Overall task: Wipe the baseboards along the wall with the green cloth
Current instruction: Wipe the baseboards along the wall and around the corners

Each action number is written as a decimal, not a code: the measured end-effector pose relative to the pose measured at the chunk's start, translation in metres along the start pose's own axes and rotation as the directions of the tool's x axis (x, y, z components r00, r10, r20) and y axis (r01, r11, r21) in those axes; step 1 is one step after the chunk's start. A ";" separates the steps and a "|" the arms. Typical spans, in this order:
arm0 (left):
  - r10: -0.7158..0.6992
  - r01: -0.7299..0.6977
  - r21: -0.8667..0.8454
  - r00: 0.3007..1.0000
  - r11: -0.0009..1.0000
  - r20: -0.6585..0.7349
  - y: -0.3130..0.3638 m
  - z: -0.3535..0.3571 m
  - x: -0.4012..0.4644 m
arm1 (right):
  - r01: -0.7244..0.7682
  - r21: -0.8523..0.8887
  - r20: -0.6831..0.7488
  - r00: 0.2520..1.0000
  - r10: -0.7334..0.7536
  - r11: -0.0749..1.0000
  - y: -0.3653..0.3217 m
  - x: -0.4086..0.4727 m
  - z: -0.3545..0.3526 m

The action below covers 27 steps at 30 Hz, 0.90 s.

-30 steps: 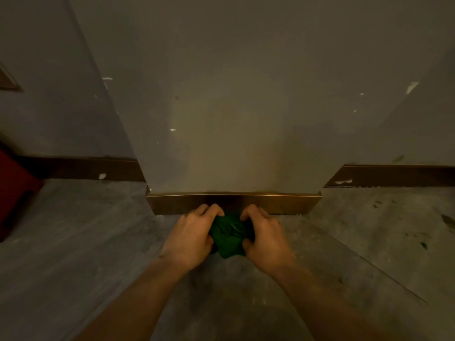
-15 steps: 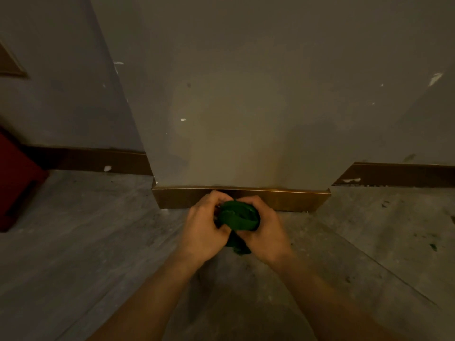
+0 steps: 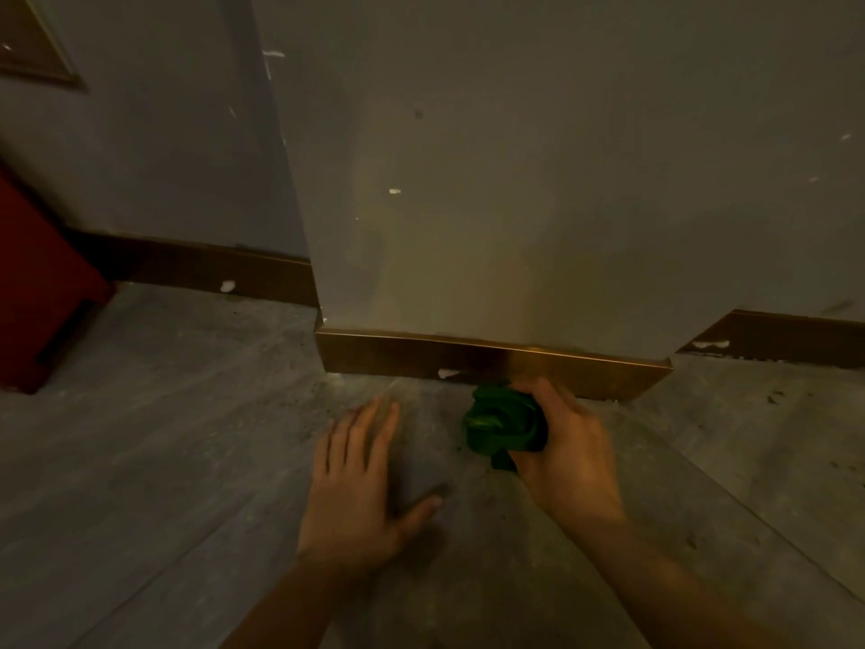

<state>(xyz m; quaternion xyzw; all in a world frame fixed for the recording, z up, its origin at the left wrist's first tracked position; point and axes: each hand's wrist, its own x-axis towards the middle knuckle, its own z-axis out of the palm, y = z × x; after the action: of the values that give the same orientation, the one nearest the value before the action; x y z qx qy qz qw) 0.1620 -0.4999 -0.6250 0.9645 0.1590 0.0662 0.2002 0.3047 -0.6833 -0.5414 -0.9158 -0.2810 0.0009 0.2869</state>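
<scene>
A bunched green cloth [image 3: 503,426] is gripped in my right hand [image 3: 568,445], just in front of the brown baseboard [image 3: 398,356] that runs along the foot of a projecting grey wall section; whether the cloth touches the board I cannot tell. A white speck marks the baseboard just left of the cloth. My left hand [image 3: 358,480] lies flat on the grey floor, fingers spread, apart from the cloth and holding nothing.
Darker baseboard [image 3: 210,269] continues along the recessed wall at the left and again at the right [image 3: 786,337]. A red box-like object [image 3: 42,292] stands on the floor at the far left. The grey floor [image 3: 164,437] shows dust and small dark specks.
Both hands held the cloth together before. My left hand has let go and dropped flat onto the floor; my right hand keeps the cloth, now to the right by the baseboard.
</scene>
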 end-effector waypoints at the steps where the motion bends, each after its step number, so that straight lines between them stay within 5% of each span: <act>1: 0.026 -0.027 0.041 0.999 0.999 0.029 -0.004 0.004 -0.001 | 0.000 -0.030 0.011 1.000 0.000 1.000 0.004 0.000 -0.002; 18: -0.040 0.013 0.157 0.985 0.987 0.167 -0.019 0.032 0.000 | 0.134 -0.311 0.121 0.987 -0.101 0.941 0.021 0.005 0.008; 24: -0.042 0.017 0.143 0.984 0.990 0.173 -0.018 0.031 0.000 | 0.385 -0.365 0.265 0.916 -0.302 0.848 -0.010 0.031 0.012; 27: -0.030 0.009 0.123 0.985 0.992 0.170 -0.019 0.034 -0.001 | 0.567 -0.428 0.329 0.823 -0.463 0.704 -0.038 0.054 0.031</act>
<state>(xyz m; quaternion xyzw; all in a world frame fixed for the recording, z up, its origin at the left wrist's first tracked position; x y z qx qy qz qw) 0.1625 -0.4957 -0.6640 0.9755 0.1543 -0.0289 0.1544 0.3253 -0.6132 -0.5388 -0.8371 -0.5433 -0.0635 -0.0054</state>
